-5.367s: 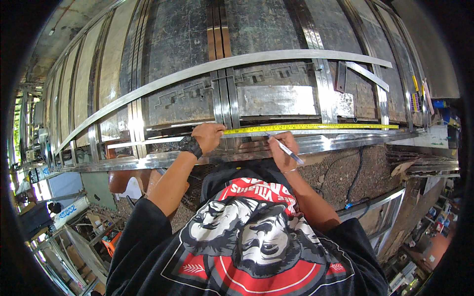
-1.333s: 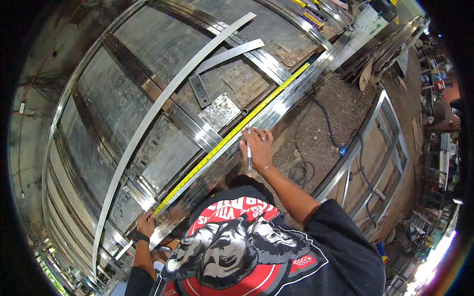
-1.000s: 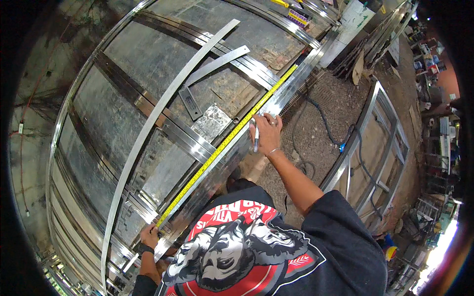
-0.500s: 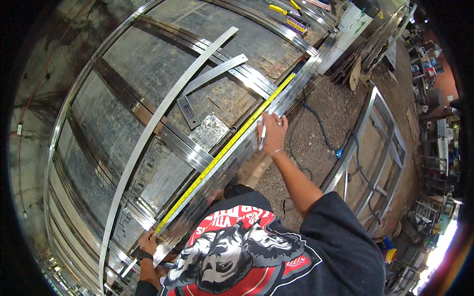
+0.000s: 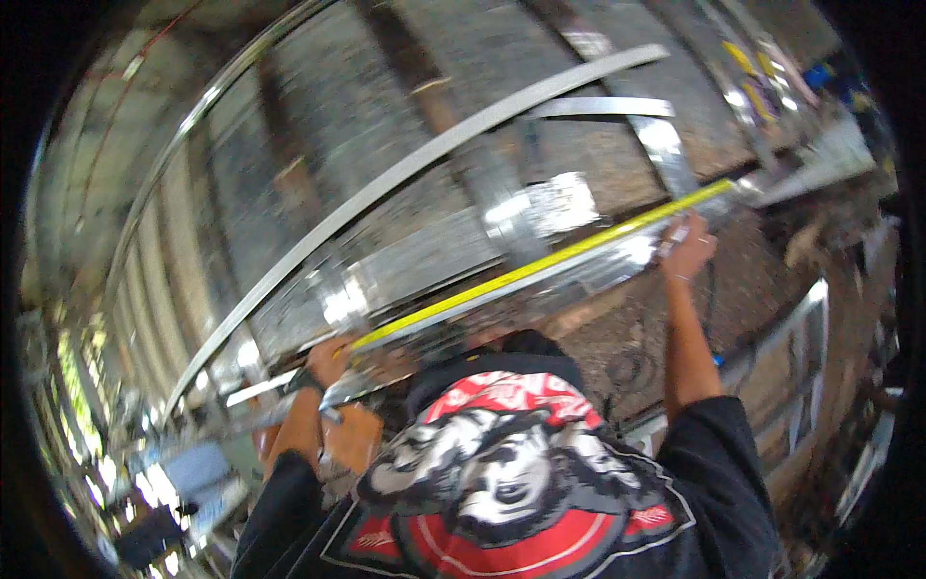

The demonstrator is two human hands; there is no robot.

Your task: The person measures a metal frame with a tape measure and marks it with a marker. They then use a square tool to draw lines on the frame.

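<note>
Some blur is spread over the left hand (image 5: pixel 329 359), set at the left end of a yellow measuring tape (image 5: pixel 540 264); whether its fingers are pinched cannot be told. The thin tape is laid along smooth, shiny metal bars (image 5: pixel 632 254); it is judged light, springy and easily creased, best taken by its edges. Farther right, a slim, pale pen (image 5: pixel 678 234) is held in the right hand (image 5: pixel 689 246), fingers curled.

A long metal bar (image 5: pixel 482 120) lies diagonally across the desk (image 5: pixel 333 125); a shorter flat bar (image 5: pixel 608 107) lies near its right end. A shiny plate (image 5: pixel 562 205) lies near the front edge. A metal frame (image 5: pixel 777 329) is located at right, off the desk.
</note>
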